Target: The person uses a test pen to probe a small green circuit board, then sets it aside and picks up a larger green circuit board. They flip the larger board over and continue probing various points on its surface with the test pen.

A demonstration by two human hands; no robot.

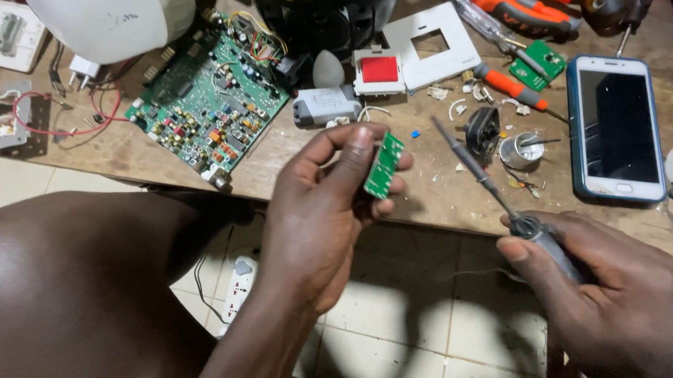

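The wooden surface (150,156) is crowded, and the large green circuit board (209,92) lies well to the left of the small green board (384,165). The phone (616,128) lies to that board's right, just beyond the iron's reach. The left hand (315,213) has its grip closed on the small board, thumb and fingers at its edges, above the surface's near edge. The right hand (603,290) has its grip wrapped round the soldering iron (498,192), tip aimed up beside the board. A slip could likely burn the fingertips or drop the board to the floor.
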